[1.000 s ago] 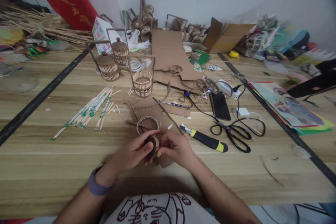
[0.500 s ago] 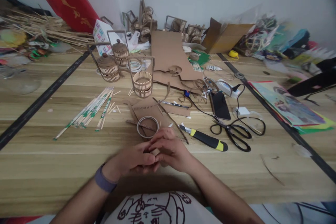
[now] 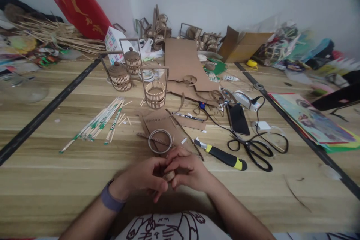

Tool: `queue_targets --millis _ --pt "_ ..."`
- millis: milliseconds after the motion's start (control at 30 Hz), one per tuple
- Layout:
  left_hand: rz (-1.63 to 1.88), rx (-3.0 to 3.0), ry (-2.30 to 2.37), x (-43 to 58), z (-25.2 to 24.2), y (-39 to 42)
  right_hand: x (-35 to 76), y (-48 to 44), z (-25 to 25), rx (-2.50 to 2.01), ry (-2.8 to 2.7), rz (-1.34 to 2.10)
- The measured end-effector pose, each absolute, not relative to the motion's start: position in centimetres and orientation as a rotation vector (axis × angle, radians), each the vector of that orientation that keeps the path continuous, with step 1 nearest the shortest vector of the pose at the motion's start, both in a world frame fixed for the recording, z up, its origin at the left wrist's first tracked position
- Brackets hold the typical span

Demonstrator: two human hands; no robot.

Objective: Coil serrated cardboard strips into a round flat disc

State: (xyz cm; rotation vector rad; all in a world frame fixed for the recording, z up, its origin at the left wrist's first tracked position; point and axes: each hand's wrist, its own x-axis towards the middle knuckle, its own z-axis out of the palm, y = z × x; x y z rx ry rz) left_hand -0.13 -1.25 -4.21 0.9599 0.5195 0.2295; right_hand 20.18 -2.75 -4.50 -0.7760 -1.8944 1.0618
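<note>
My left hand (image 3: 146, 177) and my right hand (image 3: 188, 170) meet low over the wooden table (image 3: 42, 172), fingers curled together. Between them sits a small rolled cardboard piece (image 3: 169, 176), mostly hidden by the fingers. Just beyond the hands lies a thin cardboard ring (image 3: 159, 141) on flat cardboard pieces (image 3: 159, 122). A yellow-and-black utility knife (image 3: 222, 155) lies to the right of my right hand.
Black scissors (image 3: 254, 149), a phone (image 3: 237, 119) and a cable lie right of the knife. Wrapped chopsticks (image 3: 99, 122) lie at left. Small stick baskets (image 3: 155, 94) in frames stand behind the ring. Cardboard sheets, a box (image 3: 242, 47) and coloured papers (image 3: 312, 120) crowd the back and right.
The rolled piece was held up and visible between my fingertips; both hands have since closed round it and dropped nearer my body. The view has shifted slightly.
</note>
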Motion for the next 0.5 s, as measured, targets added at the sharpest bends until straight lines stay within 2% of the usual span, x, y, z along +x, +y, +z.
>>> queue_targets --millis 67,267,500 --pt "0.205 0.946 0.511 -0.1 -3.9 -1.4 20.9 -2.4 -4.7 -0.898 -1.876 1.030" --pt "0.305 0.931 0.539 0.1 -3.3 -1.5 22.9 -0.8 -5.5 -1.537 -2.249 0.439" --pt "0.451 1.037 0.747 0.5 -3.8 -1.8 22.5 -0.9 -5.3 -1.528 -2.425 0.377"
